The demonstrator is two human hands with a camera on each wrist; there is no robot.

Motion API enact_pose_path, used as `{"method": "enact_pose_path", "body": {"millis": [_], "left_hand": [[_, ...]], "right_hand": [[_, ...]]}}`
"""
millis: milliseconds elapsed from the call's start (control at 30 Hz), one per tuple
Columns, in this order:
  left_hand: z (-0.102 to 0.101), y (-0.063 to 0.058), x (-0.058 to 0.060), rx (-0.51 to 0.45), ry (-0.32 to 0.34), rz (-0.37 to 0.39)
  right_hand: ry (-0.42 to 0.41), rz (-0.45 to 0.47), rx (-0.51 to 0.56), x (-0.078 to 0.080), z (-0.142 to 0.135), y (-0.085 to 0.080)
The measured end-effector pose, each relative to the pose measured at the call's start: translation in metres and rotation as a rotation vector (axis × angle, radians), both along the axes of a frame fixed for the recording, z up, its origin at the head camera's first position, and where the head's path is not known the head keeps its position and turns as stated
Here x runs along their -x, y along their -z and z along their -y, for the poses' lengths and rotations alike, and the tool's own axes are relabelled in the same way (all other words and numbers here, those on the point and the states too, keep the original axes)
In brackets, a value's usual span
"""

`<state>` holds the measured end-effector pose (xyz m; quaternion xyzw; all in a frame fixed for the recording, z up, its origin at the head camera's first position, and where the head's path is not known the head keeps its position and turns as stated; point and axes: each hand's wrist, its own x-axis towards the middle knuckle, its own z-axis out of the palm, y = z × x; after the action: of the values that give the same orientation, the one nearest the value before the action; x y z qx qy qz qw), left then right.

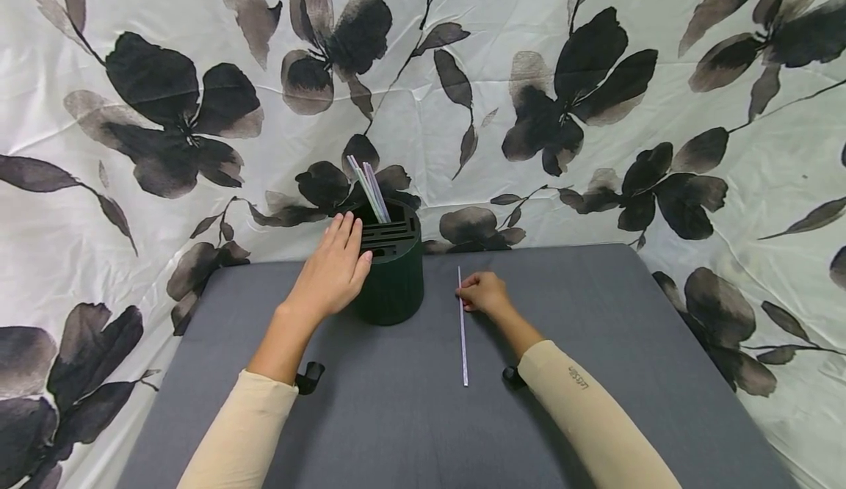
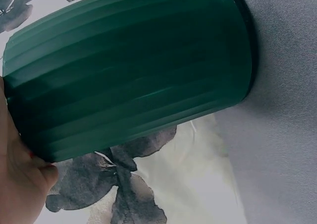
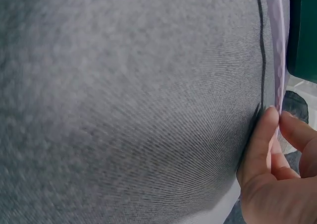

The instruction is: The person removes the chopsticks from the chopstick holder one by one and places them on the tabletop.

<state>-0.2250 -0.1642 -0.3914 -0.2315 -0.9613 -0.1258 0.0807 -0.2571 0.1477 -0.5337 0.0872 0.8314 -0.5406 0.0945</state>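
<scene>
My left hand (image 1: 333,272) rests against the upper left side of a dark green, round, ribbed holder (image 1: 391,291), its fingers straight along the rim. In the left wrist view the holder's ribbed wall (image 2: 129,75) fills much of the picture, with the hand (image 2: 22,179) at its top edge. My right hand (image 1: 485,293) pinches a long, thin lilac stick (image 1: 463,349) between thumb and fingertips, right of the holder. The right wrist view shows the fingertips closed on the stick (image 3: 278,50). Several similar pale sticks (image 1: 371,192) stand in the holder's back opening.
The holder's black top (image 1: 390,237) has several parallel slots. A grey cloth-covered table (image 1: 410,415) lies under everything. Behind it hangs a white floral sheet (image 1: 456,4). Black wrist-camera mounts (image 1: 310,378) stick out from both sleeves.
</scene>
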Motion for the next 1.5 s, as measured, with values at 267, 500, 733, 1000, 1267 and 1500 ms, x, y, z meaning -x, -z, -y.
{"method": "enact_pose_path", "body": {"millis": [267,500,733,1000,1267,1500], "left_hand": [[0.000,0.003,0.001,-0.014,-0.011,-0.011],[0.000,0.003,0.002,-0.020,-0.021,-0.004],[-0.001,0.004,0.004,-0.011,-0.024,-0.005],[-0.002,0.005,0.007,-0.002,-0.025,-0.015],[-0.005,0.005,0.007,0.004,-0.026,-0.016],[-0.005,0.006,0.009,0.002,-0.026,-0.025]], "right_hand": [[0.009,-0.028,-0.148,0.004,0.003,0.003],[-0.009,-0.055,-0.175,0.006,0.002,0.003],[-0.052,-0.079,-0.160,0.008,-0.004,0.002],[-0.098,-0.143,-0.151,0.015,-0.009,-0.016],[-0.163,-0.244,-0.196,0.026,-0.005,-0.046],[-0.190,-0.356,-0.245,0.039,0.010,-0.087]]}}
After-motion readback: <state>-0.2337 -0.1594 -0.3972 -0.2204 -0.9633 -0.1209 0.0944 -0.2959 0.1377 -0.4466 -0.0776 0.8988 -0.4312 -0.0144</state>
